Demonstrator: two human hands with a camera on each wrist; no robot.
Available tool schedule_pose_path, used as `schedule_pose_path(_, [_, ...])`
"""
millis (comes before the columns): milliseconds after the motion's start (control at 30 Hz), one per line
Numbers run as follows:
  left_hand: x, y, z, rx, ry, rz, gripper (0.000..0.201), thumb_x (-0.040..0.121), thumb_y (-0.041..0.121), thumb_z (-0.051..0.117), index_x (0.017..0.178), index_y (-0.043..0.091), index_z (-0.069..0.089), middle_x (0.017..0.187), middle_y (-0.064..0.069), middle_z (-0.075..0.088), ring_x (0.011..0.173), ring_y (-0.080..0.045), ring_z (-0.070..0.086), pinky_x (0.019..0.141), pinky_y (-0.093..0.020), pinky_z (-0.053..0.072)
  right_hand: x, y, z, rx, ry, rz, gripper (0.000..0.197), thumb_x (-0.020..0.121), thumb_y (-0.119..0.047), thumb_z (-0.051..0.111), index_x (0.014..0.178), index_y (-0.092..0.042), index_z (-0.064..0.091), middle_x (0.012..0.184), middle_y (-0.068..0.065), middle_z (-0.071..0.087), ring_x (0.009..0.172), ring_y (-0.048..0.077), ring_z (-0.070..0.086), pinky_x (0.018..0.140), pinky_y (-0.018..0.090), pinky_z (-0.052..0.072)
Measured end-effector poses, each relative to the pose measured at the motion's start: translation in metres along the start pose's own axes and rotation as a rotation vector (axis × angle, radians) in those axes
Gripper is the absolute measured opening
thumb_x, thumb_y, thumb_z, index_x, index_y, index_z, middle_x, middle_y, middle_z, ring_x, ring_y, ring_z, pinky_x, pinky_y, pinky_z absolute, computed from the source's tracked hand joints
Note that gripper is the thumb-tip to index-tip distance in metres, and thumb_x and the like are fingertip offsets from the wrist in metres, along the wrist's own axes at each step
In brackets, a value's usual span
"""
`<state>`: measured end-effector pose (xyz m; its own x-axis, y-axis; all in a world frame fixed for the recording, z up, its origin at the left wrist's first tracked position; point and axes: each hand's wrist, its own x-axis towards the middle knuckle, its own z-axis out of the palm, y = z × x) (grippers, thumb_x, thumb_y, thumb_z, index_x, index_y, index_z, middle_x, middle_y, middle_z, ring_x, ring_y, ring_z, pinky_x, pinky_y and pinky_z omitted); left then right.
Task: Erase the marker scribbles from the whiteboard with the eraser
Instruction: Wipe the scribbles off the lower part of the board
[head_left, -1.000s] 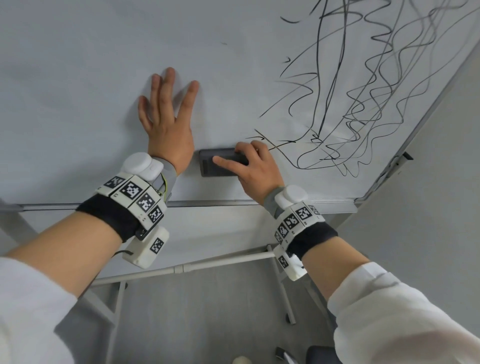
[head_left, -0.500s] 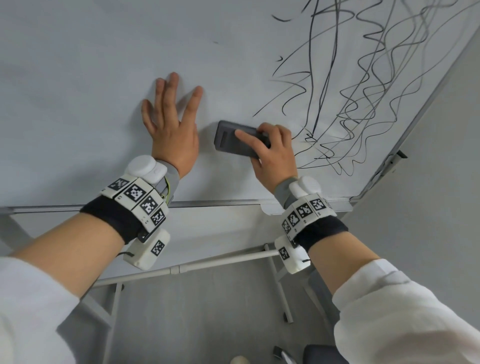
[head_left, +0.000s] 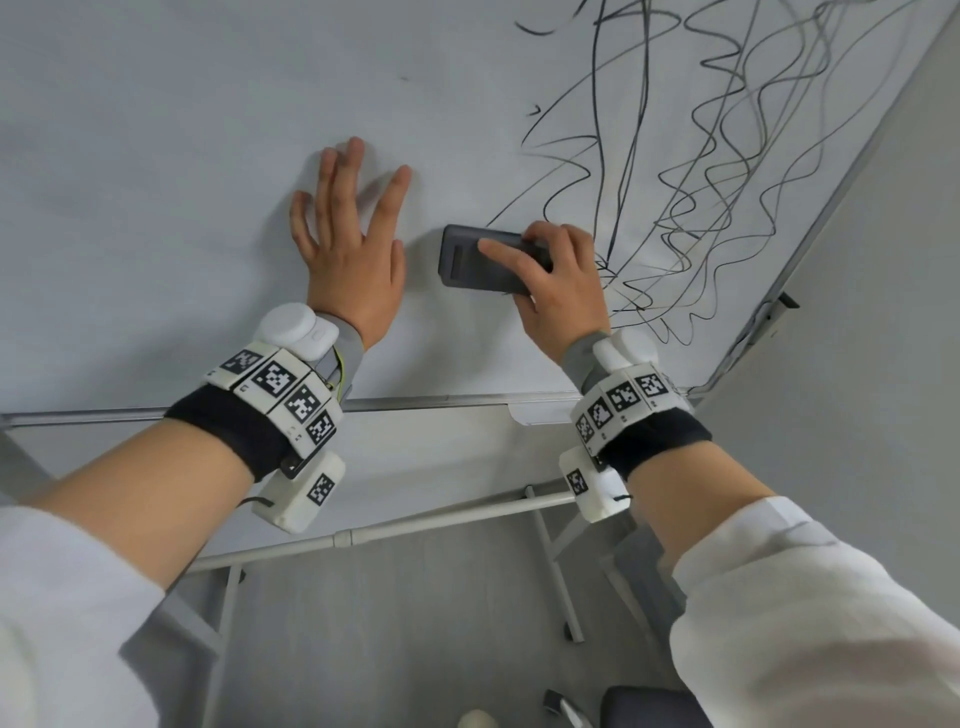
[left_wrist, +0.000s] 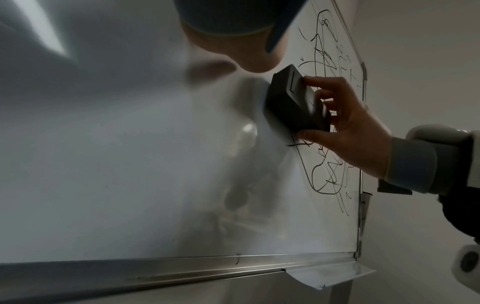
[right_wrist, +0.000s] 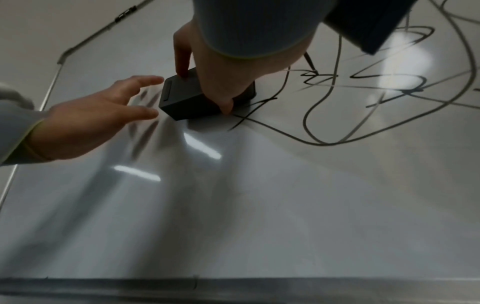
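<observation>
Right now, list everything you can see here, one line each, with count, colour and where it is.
whiteboard: one, white, on a stand.
marker scribbles: many, black, board's right part.
eraser: one, dark grey, flat on the board at the scribbles' left edge.
tray: one, silver, under the board's bottom edge.
stand bar: one, pale grey, below the board.
left hand: flat on the board, fingers spread.
right hand: grips the eraser.

A plain grey wall (head_left: 883, 312) stood to the right. Below lay a grey floor (head_left: 415, 623), crossed by pale metal stand legs (head_left: 374, 535). Strip lights glared in reflection (right_wrist: 202, 148).
</observation>
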<state>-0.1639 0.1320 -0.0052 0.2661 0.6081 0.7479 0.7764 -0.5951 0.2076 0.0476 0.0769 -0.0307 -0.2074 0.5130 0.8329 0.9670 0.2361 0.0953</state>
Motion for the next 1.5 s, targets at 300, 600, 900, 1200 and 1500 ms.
schedule_pose_path(300, [0.001,0.014,0.007,0.016,0.002,-0.015,0.061,0.084,0.011,0.044,0.142,0.027,0.032,0.152,-0.018,0.014,0.141,-0.036,0.008,0.109,-0.056,0.006,-0.038,-0.001,0.005,0.003,-0.052,-0.039,0.069,0.070,0.008,0.061,0.123,-0.033,0.046,0.115,0.004,0.037,0.099,0.031,0.036,0.085,0.039,0.042])
schedule_pose_path(600, [0.003,0.017,0.009,0.009,-0.008,-0.026,0.060,0.084,0.011,0.045,0.142,0.023,0.032,0.152,-0.020,0.013,0.141,-0.036,0.007,0.110,-0.055,0.005,-0.003,0.022,-0.014,0.023,0.067,0.119,0.063,0.074,0.002,0.061,0.125,-0.032,0.047,0.119,0.004,0.037,0.104,0.030,0.035,0.088,0.040,0.043])
schedule_pose_path(900, [0.004,0.020,0.011,0.014,-0.004,-0.038,0.060,0.084,0.011,0.045,0.141,0.023,0.032,0.152,-0.019,0.013,0.141,-0.036,0.007,0.109,-0.054,0.005,-0.061,0.018,0.004,0.022,-0.113,-0.052,0.079,0.063,0.016,0.063,0.122,-0.035,0.048,0.113,0.004,0.040,0.096,0.030,0.037,0.074,0.038,0.049])
schedule_pose_path(1200, [0.007,0.034,0.014,0.011,0.027,-0.025,0.059,0.084,0.011,0.046,0.141,0.024,0.034,0.152,-0.018,0.015,0.141,-0.033,0.009,0.110,-0.053,0.007,0.004,0.040,-0.026,0.046,0.078,0.080,0.069,0.070,0.004,0.067,0.125,-0.033,0.047,0.117,0.006,0.039,0.104,0.029,0.034,0.087,0.038,0.043])
schedule_pose_path(1500, [0.014,0.037,0.014,0.051,0.060,-0.041,0.055,0.083,0.014,0.043,0.136,0.028,0.038,0.151,-0.012,0.021,0.139,-0.031,0.013,0.106,-0.053,0.014,-0.028,0.031,-0.011,0.032,-0.047,-0.058,0.066,0.072,0.006,0.059,0.123,-0.034,0.048,0.113,0.006,0.042,0.098,0.031,0.037,0.081,0.040,0.045])
